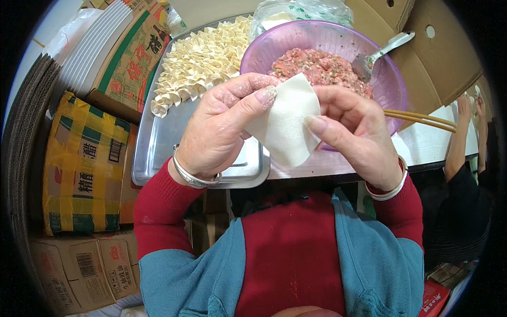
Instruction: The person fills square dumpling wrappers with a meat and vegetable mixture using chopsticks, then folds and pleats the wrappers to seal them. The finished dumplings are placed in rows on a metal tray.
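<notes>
A pale, square dough wrapper point(294, 123) is stretched between my two floury hands, in front of the purple plastic bowl. My left hand point(225, 119) pinches its upper left edge between thumb and forefinger. On the other side my right hand point(352, 130) holds the right edge, its thumb on the wrapper's face. Minced meat with green bits point(317, 65) fills part of the bowl point(390, 89), and a metal spoon point(382, 51) leans in it. Rows of folded wontons point(206, 57) cover the far part of the metal tray point(166, 136) at my left.
Wooden chopsticks point(422, 119) lie to the right of the bowl. Behind it is a clear plastic bag point(317, 12) with pale contents. Cardboard boxes point(87, 166) are stacked at the left. At far right, another person's forearms point(459, 134) are over the white table point(424, 144).
</notes>
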The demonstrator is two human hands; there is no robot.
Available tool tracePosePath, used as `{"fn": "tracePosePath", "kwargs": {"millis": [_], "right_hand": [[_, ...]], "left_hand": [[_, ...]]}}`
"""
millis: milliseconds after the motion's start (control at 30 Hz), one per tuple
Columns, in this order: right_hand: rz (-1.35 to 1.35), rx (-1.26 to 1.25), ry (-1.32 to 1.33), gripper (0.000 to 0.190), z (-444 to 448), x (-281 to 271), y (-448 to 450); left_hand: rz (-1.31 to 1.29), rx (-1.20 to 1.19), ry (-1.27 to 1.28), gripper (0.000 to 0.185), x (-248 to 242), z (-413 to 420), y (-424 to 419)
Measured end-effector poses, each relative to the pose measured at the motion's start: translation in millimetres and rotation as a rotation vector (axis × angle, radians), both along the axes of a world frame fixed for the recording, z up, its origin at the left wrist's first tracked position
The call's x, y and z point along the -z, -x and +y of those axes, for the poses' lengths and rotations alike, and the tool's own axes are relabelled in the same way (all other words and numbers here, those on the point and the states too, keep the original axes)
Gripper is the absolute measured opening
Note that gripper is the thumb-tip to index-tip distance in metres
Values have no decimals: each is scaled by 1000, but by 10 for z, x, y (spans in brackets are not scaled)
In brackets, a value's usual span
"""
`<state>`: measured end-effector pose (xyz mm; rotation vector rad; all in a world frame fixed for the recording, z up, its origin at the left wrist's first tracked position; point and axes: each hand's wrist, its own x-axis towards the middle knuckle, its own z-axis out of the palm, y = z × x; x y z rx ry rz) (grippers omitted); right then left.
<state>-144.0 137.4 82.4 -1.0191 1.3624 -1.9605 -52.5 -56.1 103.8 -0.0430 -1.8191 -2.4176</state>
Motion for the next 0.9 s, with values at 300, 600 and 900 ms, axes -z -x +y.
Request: {"fn": "tracePosePath", "kwargs": {"millis": [300,600,900], "right_hand": [[435,219,-32,14,189,-120,-6],[1493,506,332,36,116,289,-312],[1243,261,170,26,154,171,-289]], "left_hand": [[58,53,263,23,126,148,-84],[660,-456,739,23,472,243,-205],[644,-136,623,38,480,160,-317]]}}
